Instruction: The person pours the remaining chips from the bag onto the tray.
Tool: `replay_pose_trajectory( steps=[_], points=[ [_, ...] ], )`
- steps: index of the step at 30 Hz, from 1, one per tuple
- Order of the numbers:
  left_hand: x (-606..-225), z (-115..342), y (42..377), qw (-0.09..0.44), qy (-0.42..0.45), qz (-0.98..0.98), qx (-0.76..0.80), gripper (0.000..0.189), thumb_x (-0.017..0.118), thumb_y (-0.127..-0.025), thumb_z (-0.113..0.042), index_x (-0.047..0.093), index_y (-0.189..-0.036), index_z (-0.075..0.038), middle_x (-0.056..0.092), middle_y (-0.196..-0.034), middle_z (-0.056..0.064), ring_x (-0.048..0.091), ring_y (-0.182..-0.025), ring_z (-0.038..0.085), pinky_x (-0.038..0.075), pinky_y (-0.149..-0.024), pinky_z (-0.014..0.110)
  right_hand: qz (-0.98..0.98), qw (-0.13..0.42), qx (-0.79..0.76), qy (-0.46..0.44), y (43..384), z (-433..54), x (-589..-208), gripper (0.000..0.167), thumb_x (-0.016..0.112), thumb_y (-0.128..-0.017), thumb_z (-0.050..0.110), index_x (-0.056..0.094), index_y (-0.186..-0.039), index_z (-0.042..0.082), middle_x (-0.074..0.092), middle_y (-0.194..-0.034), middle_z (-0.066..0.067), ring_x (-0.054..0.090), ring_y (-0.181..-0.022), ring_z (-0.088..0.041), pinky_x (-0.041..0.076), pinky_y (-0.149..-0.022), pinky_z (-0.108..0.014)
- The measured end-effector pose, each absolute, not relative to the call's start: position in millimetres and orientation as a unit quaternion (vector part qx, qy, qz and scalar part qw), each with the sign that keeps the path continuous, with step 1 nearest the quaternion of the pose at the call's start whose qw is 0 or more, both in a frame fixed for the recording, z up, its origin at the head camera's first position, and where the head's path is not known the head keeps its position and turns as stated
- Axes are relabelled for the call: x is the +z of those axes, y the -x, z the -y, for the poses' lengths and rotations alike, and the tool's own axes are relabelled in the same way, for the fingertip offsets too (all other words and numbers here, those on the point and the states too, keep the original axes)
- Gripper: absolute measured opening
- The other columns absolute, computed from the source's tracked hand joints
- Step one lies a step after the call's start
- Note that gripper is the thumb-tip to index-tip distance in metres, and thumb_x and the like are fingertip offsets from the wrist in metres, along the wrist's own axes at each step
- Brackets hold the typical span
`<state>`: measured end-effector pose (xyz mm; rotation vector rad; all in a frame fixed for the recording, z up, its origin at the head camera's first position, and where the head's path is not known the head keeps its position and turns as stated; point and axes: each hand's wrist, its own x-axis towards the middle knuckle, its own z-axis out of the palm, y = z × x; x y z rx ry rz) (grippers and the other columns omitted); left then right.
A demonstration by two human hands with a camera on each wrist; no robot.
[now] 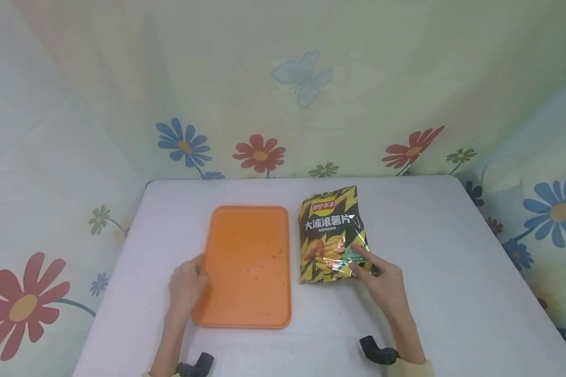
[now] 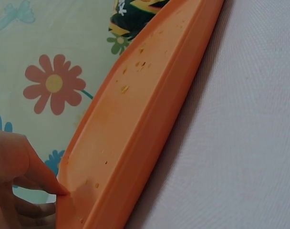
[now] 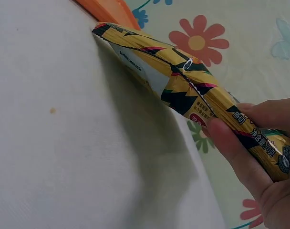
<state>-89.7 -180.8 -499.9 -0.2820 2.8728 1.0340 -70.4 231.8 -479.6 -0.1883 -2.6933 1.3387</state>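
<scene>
An orange tray (image 1: 247, 267) with small crumbs on its surface lies on the left part of the table. My left hand (image 1: 187, 285) grips its left edge; in the left wrist view the thumb (image 2: 45, 179) lies over the rim near a tray corner. Right of the tray is a black-and-yellow bag of potato chips (image 1: 327, 230), its printed front facing me. My right hand (image 1: 382, 280) pinches the bag's lower right corner. In the right wrist view the bag (image 3: 197, 90) is seen edge-on between thumb and fingers, casting a shadow on the cloth.
A white cloth covers the table (image 1: 443, 251). One small crumb (image 3: 53, 110) lies on it in the right wrist view. A flowered curtain (image 1: 302, 131) hangs behind the table's back edge and along both sides.
</scene>
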Motion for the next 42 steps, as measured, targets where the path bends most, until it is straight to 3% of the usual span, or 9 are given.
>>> replay_pose_trajectory(
  steps=[2,4,8,11,19,31,42],
  points=[
    [-499.4,181.6,89.4,0.037,0.093,-0.936,0.337,0.045,0.052,-0.096,0.000,0.057,-0.140,0.008,0.066,-0.084,0.015,0.046,-0.052,0.014,0.038,-0.048,0.026,0.903,0.107,0.417,0.016,70.5,-231.3,-473.5,0.044,0.080,-0.088,0.009,0.072,-0.131,0.012,0.077,-0.096,-0.016,0.051,-0.053,-0.008,0.035,-0.047,-0.021],
    [-498.9,182.6,89.5,0.039,0.094,-0.936,0.337,0.045,0.052,-0.096,0.000,0.057,-0.140,0.008,0.065,-0.080,0.014,0.045,-0.051,0.014,0.038,-0.048,0.026,0.911,0.152,0.382,-0.035,71.6,-230.2,-466.8,0.045,0.082,-0.084,0.001,0.074,-0.127,0.009,0.077,-0.091,-0.014,0.049,-0.053,-0.008,0.038,-0.048,-0.018],
    [-498.0,184.2,89.7,0.047,0.097,-0.935,0.339,0.046,0.051,-0.097,0.000,0.055,-0.141,0.008,0.055,-0.067,0.007,0.043,-0.049,0.013,0.036,-0.045,0.024,0.914,0.217,0.317,-0.131,74.7,-227.2,-455.0,0.052,0.083,-0.075,-0.011,0.074,-0.124,0.005,0.078,-0.103,-0.015,0.071,-0.071,-0.020,0.056,-0.060,-0.022],
    [-497.8,184.8,89.6,0.050,0.101,-0.935,0.337,0.045,0.051,-0.097,0.000,0.055,-0.141,0.008,0.050,-0.064,0.004,0.042,-0.048,0.012,0.035,-0.044,0.024,0.911,0.234,0.288,-0.178,76.6,-224.2,-448.6,0.056,0.084,-0.072,-0.014,0.072,-0.124,0.003,0.077,-0.103,-0.015,0.075,-0.081,-0.026,0.060,-0.065,-0.029],
    [-499.2,184.7,88.2,0.052,0.104,-0.935,0.335,0.045,0.052,-0.098,-0.001,0.055,-0.141,0.008,0.051,-0.064,0.005,0.043,-0.049,0.013,0.036,-0.045,0.025,0.902,0.238,0.284,-0.223,82.0,-219.4,-444.9,0.059,0.083,-0.068,-0.020,0.071,-0.123,0.001,0.063,-0.108,-0.010,0.062,-0.082,-0.017,0.046,-0.070,-0.007],
    [-501.0,184.2,90.6,0.054,0.110,-0.934,0.336,0.045,0.053,-0.098,-0.002,0.056,-0.142,0.005,0.057,-0.069,0.007,0.045,-0.050,0.013,0.038,-0.046,0.025,0.890,0.222,0.255,-0.306,90.5,-212.9,-410.1,0.052,0.080,-0.071,-0.019,0.074,-0.118,0.002,0.066,-0.109,-0.009,0.060,-0.082,-0.015,0.052,-0.060,-0.022],
    [-499.9,184.5,92.8,0.043,0.103,-0.934,0.340,0.044,0.054,-0.096,-0.001,0.059,-0.139,0.005,0.055,-0.066,0.006,0.044,-0.050,0.013,0.038,-0.046,0.025,0.889,0.152,0.177,-0.394,100.9,-188.2,-366.7,0.036,0.075,-0.081,-0.009,0.076,-0.114,0.005,0.066,-0.106,-0.004,0.051,-0.067,-0.007,0.041,-0.051,-0.016]
  ],
)
